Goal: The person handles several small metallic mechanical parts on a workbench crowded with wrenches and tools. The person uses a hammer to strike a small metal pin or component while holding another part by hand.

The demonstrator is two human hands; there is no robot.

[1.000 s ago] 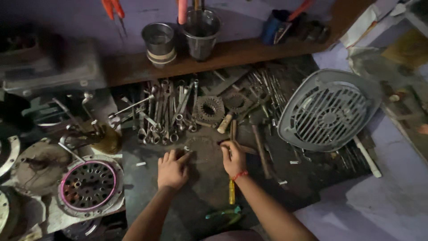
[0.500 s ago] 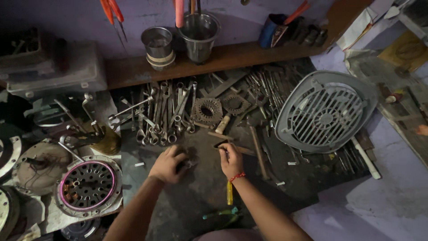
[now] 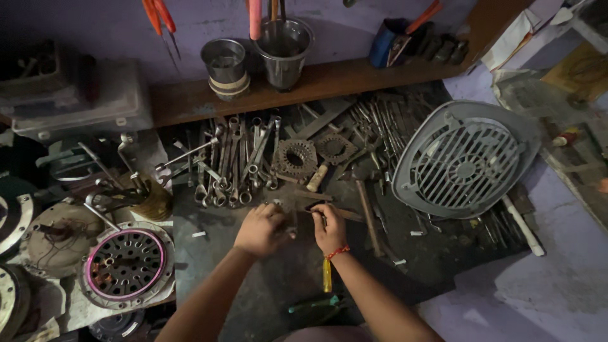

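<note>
Both hands work close together at the centre of the frame, over a dark, oil-stained mat [image 3: 253, 278]. The left hand [image 3: 261, 229] is curled, fingers closed over a small dark metal part [image 3: 292, 209]; how it grips cannot be made out. The right hand [image 3: 330, 227] is closed around a slim tool [image 3: 323, 220], its tip directed at the same part. Just above the hands lies a row of spanners [image 3: 231, 168] and a ring-shaped stator core [image 3: 296, 158]. A grey slotted fan cover [image 3: 465, 161] rests at right. A yellow-handled screwdriver [image 3: 327, 275] lies below the right wrist. A round pink-rimmed motor housing [image 3: 125, 263] sits at lower left. Two steel cups [image 3: 256, 54] stand on the wooden shelf [image 3: 329, 79] at top.
</note>
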